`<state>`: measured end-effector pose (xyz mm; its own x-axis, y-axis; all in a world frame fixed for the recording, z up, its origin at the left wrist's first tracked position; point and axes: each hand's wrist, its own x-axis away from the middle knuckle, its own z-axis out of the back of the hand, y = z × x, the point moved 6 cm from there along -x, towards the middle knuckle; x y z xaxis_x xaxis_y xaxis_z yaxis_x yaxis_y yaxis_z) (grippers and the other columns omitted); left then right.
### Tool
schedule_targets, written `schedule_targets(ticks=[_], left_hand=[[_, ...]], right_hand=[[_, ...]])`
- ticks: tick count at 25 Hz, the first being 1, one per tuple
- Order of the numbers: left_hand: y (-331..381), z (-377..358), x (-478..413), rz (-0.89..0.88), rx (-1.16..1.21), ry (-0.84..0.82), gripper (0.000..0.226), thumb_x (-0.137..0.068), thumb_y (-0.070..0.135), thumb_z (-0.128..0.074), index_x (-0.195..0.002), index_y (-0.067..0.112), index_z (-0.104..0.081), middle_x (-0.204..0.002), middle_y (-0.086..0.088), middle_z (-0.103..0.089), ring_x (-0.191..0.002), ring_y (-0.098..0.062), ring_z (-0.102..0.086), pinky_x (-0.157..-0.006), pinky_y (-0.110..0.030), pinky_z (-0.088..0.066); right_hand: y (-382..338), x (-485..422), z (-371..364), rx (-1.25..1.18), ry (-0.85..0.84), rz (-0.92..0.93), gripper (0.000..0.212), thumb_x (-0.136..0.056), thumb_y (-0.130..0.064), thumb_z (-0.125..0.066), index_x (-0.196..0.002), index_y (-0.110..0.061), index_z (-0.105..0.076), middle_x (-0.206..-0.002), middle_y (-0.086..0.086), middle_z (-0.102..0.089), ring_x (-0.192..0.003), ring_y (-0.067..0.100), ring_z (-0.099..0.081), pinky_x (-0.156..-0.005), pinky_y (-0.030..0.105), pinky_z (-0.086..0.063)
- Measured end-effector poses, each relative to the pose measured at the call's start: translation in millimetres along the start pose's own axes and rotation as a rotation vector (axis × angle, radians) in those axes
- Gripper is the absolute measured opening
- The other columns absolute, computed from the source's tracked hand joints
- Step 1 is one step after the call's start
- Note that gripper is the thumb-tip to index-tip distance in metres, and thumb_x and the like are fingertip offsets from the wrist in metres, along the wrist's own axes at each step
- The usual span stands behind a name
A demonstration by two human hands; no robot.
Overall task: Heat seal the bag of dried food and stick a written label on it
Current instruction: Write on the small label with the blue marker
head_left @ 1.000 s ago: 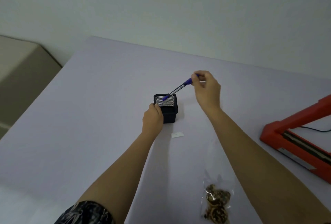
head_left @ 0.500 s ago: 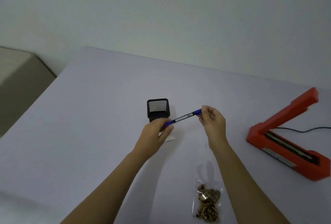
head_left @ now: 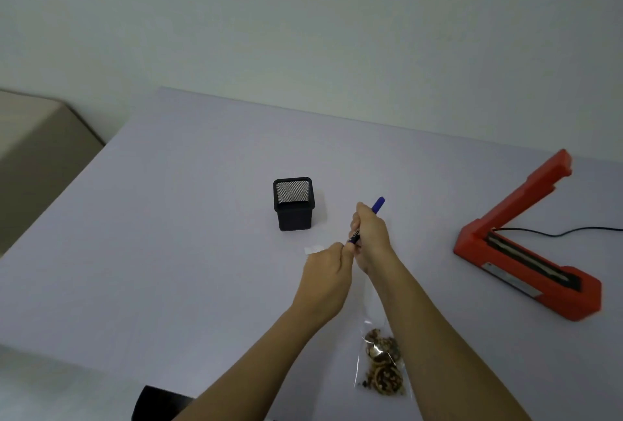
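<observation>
The pen (head_left: 378, 204) has been swung toward one o'clock, clasped by right hand (head_left: 371, 239), pinched by left hand (head_left: 327, 273), over lilac table (head_left: 168, 218), pale wall (head_left: 303, 33).

a pale lilac flat table (head_left: 168, 252) carried everything. a black square mesh pen holder (head_left: 294, 205) stood upright near its middle. a small white paper label (head_left: 312, 248) lay flat at the holder's 5 o'clock, near it but apart. a clear plastic bag of brown dried food (head_left: 382, 365) lay flat toward 6 o'clock, near the front edge. a red heat sealer (head_left: 526, 269) with its arm raised sat at 3 o'clock, its thin black cable (head_left: 573, 230) trailing on toward 3 o'clock.
</observation>
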<state>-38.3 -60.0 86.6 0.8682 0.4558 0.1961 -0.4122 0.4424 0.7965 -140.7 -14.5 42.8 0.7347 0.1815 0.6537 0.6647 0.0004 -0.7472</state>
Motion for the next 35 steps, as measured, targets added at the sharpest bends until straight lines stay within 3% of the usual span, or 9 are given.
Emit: schedule_targets(ticks=[7, 10, 13, 16, 20, 23, 26, 31, 35], left_hand=[[-28, -5, 37, 0.384, 0.685, -0.011, 0.036, -0.097, 0.025, -0.037, -0.064, 0.011, -0.041, -0.055, 0.001, -0.039, -0.048, -0.009, -0.032, -0.051, -0.024, -0.028], [-67, 12, 34, 0.310, 0.374, 0.083, 0.034, -0.100, 0.025, -0.037, -0.078, 0.015, -0.061, -0.071, 0.000, -0.057, -0.065, -0.011, -0.051, -0.064, -0.024, -0.041], [-117, 29, 14, 0.211, -0.175, 0.144, 0.026, -0.098, 0.018, -0.044, -0.107, 0.007, -0.066, -0.092, -0.009, -0.055, -0.080, -0.019, -0.051, -0.070, -0.022, -0.033], [-157, 47, 4, 0.253, -0.343, 0.200, 0.016, -0.093, 0.007, -0.049, -0.101, 0.000, -0.060, -0.098, -0.015, -0.056, -0.078, -0.027, -0.055, -0.069, -0.027, -0.038], [-177, 55, 3, 0.291, -0.408, 0.228, 0.007, -0.090, 0.004, -0.052, -0.087, 0.000, -0.057, -0.087, -0.012, -0.053, -0.068, -0.027, -0.050, -0.063, -0.033, -0.042], [-178, 59, 9, 0.304, -0.348, 0.306, 0.031, -0.086, 0.013, -0.063, -0.115, 0.003, -0.057, -0.109, -0.013, -0.055, -0.089, -0.030, -0.058, -0.075, -0.036, -0.049], [-154, 62, 15, 0.060, -0.281, 0.478, 0.030, -0.084, 0.016, -0.067, -0.110, 0.002, -0.061, -0.103, -0.013, -0.060, -0.080, -0.024, -0.060, -0.067, -0.032, -0.053], [-139, 9, -33, -0.117, -0.247, 0.132, 0.031, -0.091, 0.021, -0.058, -0.119, 0.009, -0.063, -0.108, -0.007, -0.062, -0.092, -0.019, -0.062, -0.085, -0.022, -0.048], [-143, -11, -72, -0.131, -0.240, 0.144, 0.040, -0.090, 0.026, -0.060, -0.127, 0.011, -0.057, -0.111, -0.008, -0.057, -0.095, -0.018, -0.056, -0.082, -0.014, -0.036]], right_hand=[[6, -21, 24, -0.241, 0.091, -0.041, 0.032, -0.088, -0.018, -0.042, -0.057, -0.017, -0.034, -0.051, -0.005, -0.036, -0.047, 0.009, -0.027, -0.042, 0.018, -0.028], [-18, -26, 38, -0.035, 0.069, 0.086, 0.044, -0.092, -0.036, -0.042, -0.054, -0.014, -0.040, -0.056, -0.002, -0.038, -0.044, 0.010, -0.028, -0.035, 0.019, -0.024], [-3, -18, 22, 0.007, -0.097, 0.073, 0.060, -0.093, -0.057, -0.033, -0.062, -0.012, -0.059, -0.056, -0.001, -0.061, -0.043, 0.009, -0.049, -0.042, 0.018, -0.042], [25, -13, 18, -0.099, -0.148, 0.046, 0.051, -0.090, -0.051, -0.044, -0.065, -0.010, -0.061, -0.060, 0.001, -0.066, -0.050, 0.008, -0.061, -0.050, 0.016, -0.052], [47, -17, 18, -0.113, -0.096, 0.183, 0.029, -0.084, -0.027, -0.065, -0.061, -0.014, -0.053, -0.054, -0.003, -0.049, -0.042, 0.003, -0.047, -0.047, 0.012, -0.046], [54, -24, 13, 0.003, -0.020, 0.311, 0.034, -0.084, -0.028, -0.065, -0.058, -0.014, -0.048, -0.050, -0.003, -0.049, -0.040, 0.005, -0.048, -0.046, 0.013, -0.046], [53, -31, -1, 0.133, 0.024, 0.491, 0.033, -0.086, -0.023, -0.063, -0.058, -0.013, -0.050, -0.052, -0.001, -0.055, -0.045, 0.006, -0.058, -0.051, 0.018, -0.053], [48, -50, -21, 0.391, 0.054, 0.813, 0.038, -0.089, -0.021, -0.060, -0.054, -0.013, -0.047, -0.046, -0.008, -0.053, -0.050, 0.002, -0.059, -0.053, 0.009, -0.044], [55, -55, -28, 0.454, 0.063, 0.959, 0.033, -0.088, -0.022, -0.055, -0.057, -0.014, -0.046, -0.048, -0.012, -0.047, -0.052, 0.000, -0.055, -0.050, 0.005, -0.039]])
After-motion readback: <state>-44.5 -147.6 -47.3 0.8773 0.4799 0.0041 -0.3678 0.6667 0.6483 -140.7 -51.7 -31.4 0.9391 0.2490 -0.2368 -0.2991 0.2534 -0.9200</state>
